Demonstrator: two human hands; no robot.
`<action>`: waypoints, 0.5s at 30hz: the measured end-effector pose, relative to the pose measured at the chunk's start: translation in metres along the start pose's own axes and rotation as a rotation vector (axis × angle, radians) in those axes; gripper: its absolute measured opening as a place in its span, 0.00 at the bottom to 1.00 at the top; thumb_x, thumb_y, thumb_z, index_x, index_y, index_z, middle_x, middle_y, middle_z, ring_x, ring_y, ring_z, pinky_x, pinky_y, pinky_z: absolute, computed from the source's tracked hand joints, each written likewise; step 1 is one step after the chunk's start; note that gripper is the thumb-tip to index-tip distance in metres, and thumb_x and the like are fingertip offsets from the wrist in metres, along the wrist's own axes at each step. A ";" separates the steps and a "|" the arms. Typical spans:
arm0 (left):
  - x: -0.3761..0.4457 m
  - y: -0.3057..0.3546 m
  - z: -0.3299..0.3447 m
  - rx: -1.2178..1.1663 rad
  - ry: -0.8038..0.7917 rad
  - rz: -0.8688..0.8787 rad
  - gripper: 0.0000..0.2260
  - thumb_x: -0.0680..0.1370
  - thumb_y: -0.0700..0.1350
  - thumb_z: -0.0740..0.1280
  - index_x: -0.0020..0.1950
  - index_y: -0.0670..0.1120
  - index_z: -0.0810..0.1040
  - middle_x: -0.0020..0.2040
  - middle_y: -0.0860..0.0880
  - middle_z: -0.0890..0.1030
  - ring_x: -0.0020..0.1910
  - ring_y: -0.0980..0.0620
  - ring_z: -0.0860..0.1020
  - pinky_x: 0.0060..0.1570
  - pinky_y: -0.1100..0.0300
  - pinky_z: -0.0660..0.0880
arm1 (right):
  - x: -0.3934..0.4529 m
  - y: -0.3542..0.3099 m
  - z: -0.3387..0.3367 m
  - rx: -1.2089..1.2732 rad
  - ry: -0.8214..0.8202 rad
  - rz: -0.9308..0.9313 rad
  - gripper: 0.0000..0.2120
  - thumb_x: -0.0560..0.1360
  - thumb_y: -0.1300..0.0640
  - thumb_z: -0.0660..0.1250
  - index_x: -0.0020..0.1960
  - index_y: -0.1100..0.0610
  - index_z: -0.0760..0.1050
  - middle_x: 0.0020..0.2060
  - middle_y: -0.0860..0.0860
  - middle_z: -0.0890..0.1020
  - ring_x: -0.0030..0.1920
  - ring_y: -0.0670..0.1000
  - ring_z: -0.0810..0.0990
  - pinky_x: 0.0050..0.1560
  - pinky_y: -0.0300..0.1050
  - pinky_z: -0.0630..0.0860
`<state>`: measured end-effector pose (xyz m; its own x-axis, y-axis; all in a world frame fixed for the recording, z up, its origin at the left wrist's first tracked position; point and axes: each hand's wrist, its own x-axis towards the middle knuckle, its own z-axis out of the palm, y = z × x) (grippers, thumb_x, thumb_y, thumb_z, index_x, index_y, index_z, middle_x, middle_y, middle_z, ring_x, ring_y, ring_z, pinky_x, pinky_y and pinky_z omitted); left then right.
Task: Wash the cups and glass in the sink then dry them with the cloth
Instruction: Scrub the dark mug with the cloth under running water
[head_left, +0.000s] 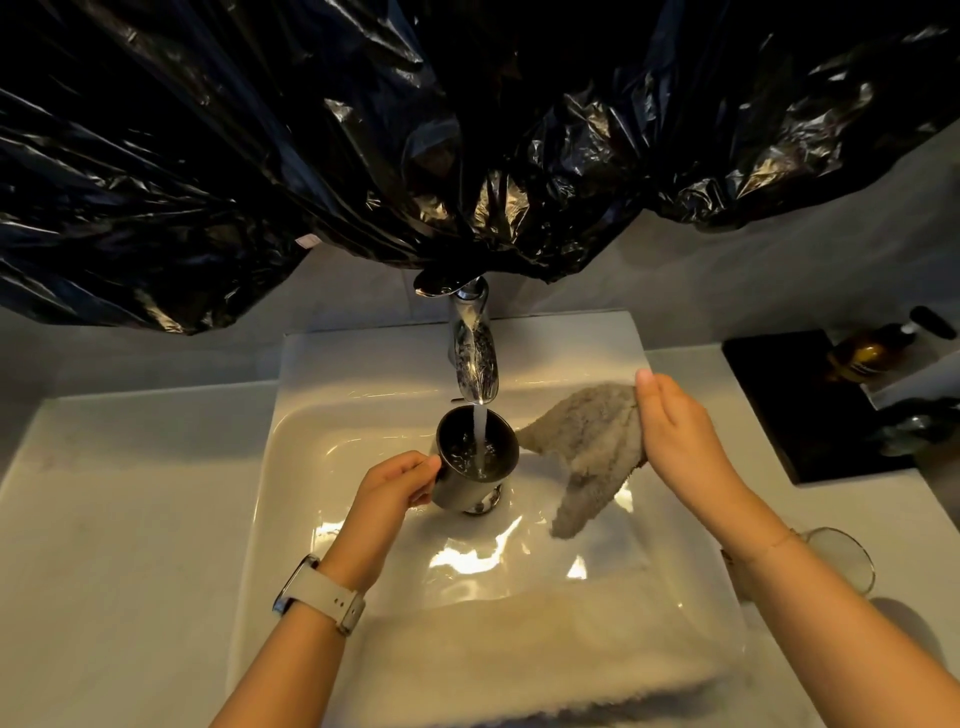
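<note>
Head view: left hand (400, 480) grips a dark cup (475, 457) tilted under the running faucet (472, 358), over the sink (311, 441) drain. Right hand (675, 431) pinches a grey cloth (587, 452) hanging into the basin; a clear glass (844, 558) stands on the counter behind the right wrist.

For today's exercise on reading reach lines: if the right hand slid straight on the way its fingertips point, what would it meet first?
The right hand, gripping the grey cloth, points toward the sink's back rim; depth is unclear, but that ledge probably comes first.
</note>
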<state>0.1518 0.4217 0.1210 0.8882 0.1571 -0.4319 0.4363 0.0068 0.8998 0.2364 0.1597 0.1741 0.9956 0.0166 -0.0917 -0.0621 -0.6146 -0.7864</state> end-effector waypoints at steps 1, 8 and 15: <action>-0.001 0.001 0.000 0.005 -0.001 -0.001 0.12 0.82 0.43 0.63 0.40 0.40 0.74 0.38 0.43 0.71 0.41 0.49 0.71 0.49 0.58 0.72 | 0.001 -0.003 -0.001 0.086 0.027 0.037 0.22 0.83 0.47 0.50 0.45 0.63 0.72 0.38 0.53 0.77 0.39 0.52 0.75 0.37 0.40 0.71; -0.002 0.006 0.000 0.019 -0.001 -0.024 0.12 0.82 0.43 0.63 0.39 0.42 0.72 0.38 0.44 0.71 0.41 0.49 0.71 0.49 0.59 0.72 | -0.003 -0.028 -0.009 0.587 -0.162 0.313 0.25 0.80 0.41 0.55 0.53 0.59 0.80 0.46 0.56 0.85 0.48 0.53 0.84 0.50 0.46 0.78; 0.010 0.036 0.006 0.308 0.018 -0.115 0.16 0.81 0.46 0.65 0.33 0.45 0.73 0.32 0.48 0.73 0.36 0.48 0.71 0.42 0.54 0.69 | -0.022 -0.033 0.027 0.637 -0.182 0.247 0.16 0.81 0.47 0.56 0.49 0.55 0.78 0.47 0.55 0.84 0.51 0.53 0.83 0.52 0.45 0.79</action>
<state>0.1775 0.4171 0.1488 0.8288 0.1903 -0.5262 0.5596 -0.2732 0.7825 0.2148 0.2015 0.1855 0.9231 0.1019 -0.3709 -0.3690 -0.0372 -0.9287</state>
